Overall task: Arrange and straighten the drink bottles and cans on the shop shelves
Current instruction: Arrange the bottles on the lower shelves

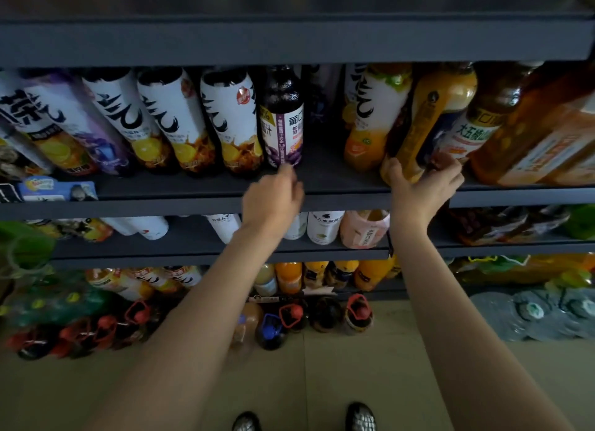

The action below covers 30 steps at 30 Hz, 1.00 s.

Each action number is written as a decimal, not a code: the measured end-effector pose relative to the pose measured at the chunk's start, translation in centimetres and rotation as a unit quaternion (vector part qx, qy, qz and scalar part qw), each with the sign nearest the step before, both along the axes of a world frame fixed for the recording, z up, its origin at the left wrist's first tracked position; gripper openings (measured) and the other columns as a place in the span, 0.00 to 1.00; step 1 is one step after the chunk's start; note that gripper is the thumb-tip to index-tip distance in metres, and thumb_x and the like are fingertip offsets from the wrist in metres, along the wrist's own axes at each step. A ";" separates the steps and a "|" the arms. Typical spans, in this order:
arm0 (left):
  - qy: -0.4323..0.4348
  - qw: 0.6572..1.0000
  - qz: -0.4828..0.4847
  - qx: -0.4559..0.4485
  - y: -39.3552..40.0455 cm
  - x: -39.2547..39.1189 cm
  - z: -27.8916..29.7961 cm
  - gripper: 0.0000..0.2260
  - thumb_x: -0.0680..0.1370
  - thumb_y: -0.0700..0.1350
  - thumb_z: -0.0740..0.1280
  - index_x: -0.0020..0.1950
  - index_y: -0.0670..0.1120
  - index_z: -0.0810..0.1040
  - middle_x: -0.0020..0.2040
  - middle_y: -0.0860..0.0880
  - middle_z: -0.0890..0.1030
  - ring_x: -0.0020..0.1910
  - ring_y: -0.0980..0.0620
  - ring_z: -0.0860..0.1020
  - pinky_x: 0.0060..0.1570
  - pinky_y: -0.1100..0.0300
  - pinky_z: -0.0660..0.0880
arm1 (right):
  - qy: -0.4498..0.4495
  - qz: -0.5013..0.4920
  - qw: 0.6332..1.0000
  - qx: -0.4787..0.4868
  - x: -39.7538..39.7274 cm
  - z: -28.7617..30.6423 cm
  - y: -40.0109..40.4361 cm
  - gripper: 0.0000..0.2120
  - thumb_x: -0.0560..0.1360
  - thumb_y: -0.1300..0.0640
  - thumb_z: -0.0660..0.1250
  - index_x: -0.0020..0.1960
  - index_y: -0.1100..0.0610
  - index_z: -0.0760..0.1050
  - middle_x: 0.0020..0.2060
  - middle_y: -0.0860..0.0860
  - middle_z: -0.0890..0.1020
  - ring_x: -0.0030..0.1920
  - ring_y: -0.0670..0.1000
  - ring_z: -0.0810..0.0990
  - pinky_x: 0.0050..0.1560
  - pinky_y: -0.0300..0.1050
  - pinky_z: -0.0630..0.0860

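My right hand (421,189) grips the orange juice bottle (428,121) low on the shelf (338,186) | my left hand (273,198), fingers loosely curled, holds nothing, just below the grape juice bottle (283,121).

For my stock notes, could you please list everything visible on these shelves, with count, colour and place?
White-label bottles: about six, white with black script, middle shelf left.
Grape juice bottle: one, dark purple, middle shelf centre.
Orange juice bottle: one, yellow-orange, middle shelf right, tilted.
Shelf: dark grey.
Red-capped dark bottles: several, on floor.
Shoes: two, bottom edge.
Left hand: fingertips near grape juice bottle.
Right hand: gripping orange juice bottle's base.
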State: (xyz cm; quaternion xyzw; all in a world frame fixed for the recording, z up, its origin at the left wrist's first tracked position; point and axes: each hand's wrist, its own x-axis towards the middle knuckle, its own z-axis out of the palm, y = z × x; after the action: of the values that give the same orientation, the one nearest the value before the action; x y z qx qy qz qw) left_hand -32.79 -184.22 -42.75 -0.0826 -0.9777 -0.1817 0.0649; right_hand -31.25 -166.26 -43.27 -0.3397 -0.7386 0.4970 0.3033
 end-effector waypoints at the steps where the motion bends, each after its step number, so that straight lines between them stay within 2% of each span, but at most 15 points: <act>1: 0.003 0.999 -0.030 0.039 1.5 -0.1 -0.1 0.11 0.80 0.48 0.60 0.58 0.44 0.72 0.48 0.47 0.82 0.47 0.46 0.80 0.41 0.54 0.73 | -0.013 0.029 0.999 -0.013 -0.2 -0.4 0.9 0.33 0.69 0.55 0.73 0.68 0.61 0.62 0.65 0.57 0.68 0.66 0.56 0.66 0.64 0.45 0.65; 3: -0.007 0.991 -0.049 0.121 4.5 -0.8 0.0 0.14 0.79 0.48 0.62 0.62 0.44 0.70 0.53 0.48 0.80 0.52 0.49 0.79 0.48 0.54 0.74 | -0.026 0.096 0.995 -0.006 -0.7 -1.0 2.6 0.35 0.68 0.53 0.74 0.69 0.59 0.61 0.65 0.55 0.71 0.66 0.55 0.68 0.66 0.50 0.67; 4: -0.022 0.985 -0.048 0.163 6.0 -1.4 0.1 0.17 0.78 0.49 0.64 0.64 0.43 0.69 0.57 0.48 0.79 0.55 0.49 0.77 0.52 0.54 0.74 | -0.032 0.126 0.992 0.006 -0.9 -1.0 3.4 0.35 0.68 0.52 0.74 0.68 0.58 0.62 0.64 0.54 0.72 0.65 0.54 0.70 0.64 0.49 0.68; 8: -0.082 0.951 -0.017 0.298 10.6 -3.5 -0.1 0.30 0.75 0.47 0.69 0.72 0.43 0.60 0.68 0.44 0.70 0.66 0.47 0.70 0.65 0.52 0.67 | -0.035 0.223 0.973 0.037 -1.5 -0.9 6.5 0.32 0.67 0.52 0.76 0.65 0.57 0.66 0.60 0.52 0.76 0.58 0.47 0.73 0.54 0.37 0.68; 12: -0.068 0.934 0.050 0.347 13.2 -4.9 -1.1 0.32 0.72 0.45 0.71 0.72 0.42 0.60 0.67 0.43 0.69 0.67 0.45 0.68 0.66 0.55 0.65 | -0.024 0.293 0.951 0.094 -1.9 -1.0 8.6 0.32 0.65 0.51 0.77 0.64 0.59 0.68 0.53 0.46 0.75 0.54 0.43 0.72 0.47 0.27 0.64; 15: -0.020 0.941 0.100 0.322 14.1 -4.4 -1.5 0.31 0.73 0.46 0.71 0.71 0.40 0.62 0.66 0.42 0.69 0.66 0.44 0.69 0.65 0.53 0.67 | -0.004 0.311 0.945 0.101 -1.9 -1.4 9.6 0.32 0.65 0.51 0.77 0.63 0.60 0.68 0.52 0.46 0.75 0.52 0.42 0.71 0.48 0.27 0.65; 18: 0.028 0.953 0.167 0.253 13.8 -3.2 -1.6 0.31 0.73 0.48 0.71 0.70 0.38 0.61 0.66 0.41 0.68 0.65 0.42 0.68 0.63 0.52 0.66 | 0.020 0.321 0.944 0.074 -1.0 -2.1 10.1 0.34 0.65 0.51 0.77 0.64 0.58 0.66 0.57 0.50 0.77 0.55 0.45 0.75 0.55 0.37 0.72; 22: 0.024 0.945 0.242 0.221 12.7 -2.7 -0.9 0.32 0.74 0.51 0.69 0.70 0.38 0.60 0.67 0.40 0.66 0.66 0.41 0.65 0.63 0.51 0.63 | 0.009 0.345 0.934 0.096 1.4 -2.4 11.0 0.32 0.64 0.52 0.78 0.61 0.54 0.65 0.56 0.52 0.76 0.56 0.47 0.75 0.55 0.44 0.75; 27: -0.038 0.943 0.248 0.218 11.3 -1.3 -0.5 0.32 0.75 0.50 0.68 0.71 0.37 0.57 0.68 0.38 0.63 0.66 0.38 0.65 0.64 0.51 0.62 | 0.006 0.364 0.923 0.124 4.6 -1.9 12.0 0.31 0.64 0.55 0.78 0.61 0.58 0.67 0.55 0.54 0.77 0.55 0.49 0.76 0.54 0.45 0.76; 29: -0.033 0.946 0.235 0.221 10.6 0.3 -0.2 0.29 0.76 0.47 0.67 0.71 0.37 0.58 0.68 0.38 0.63 0.65 0.38 0.66 0.62 0.50 0.65 | 0.006 0.367 0.920 0.134 5.8 -0.7 12.3 0.31 0.64 0.55 0.78 0.60 0.59 0.67 0.55 0.54 0.77 0.55 0.50 0.77 0.54 0.46 0.77; 30: -0.019 0.950 0.219 0.222 10.5 1.2 0.0 0.27 0.76 0.45 0.67 0.70 0.37 0.60 0.67 0.38 0.64 0.63 0.38 0.68 0.61 0.50 0.67 | 0.010 0.367 0.919 0.144 6.3 0.2 12.5 0.31 0.64 0.55 0.78 0.60 0.60 0.67 0.54 0.55 0.77 0.54 0.50 0.76 0.53 0.43 0.76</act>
State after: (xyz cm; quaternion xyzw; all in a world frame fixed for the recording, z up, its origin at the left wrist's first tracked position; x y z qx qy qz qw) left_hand -31.63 -173.77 -42.74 0.1529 -0.9080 -0.3767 0.1015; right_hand -24.93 -153.81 -43.08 0.0076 -0.8720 0.4650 0.1524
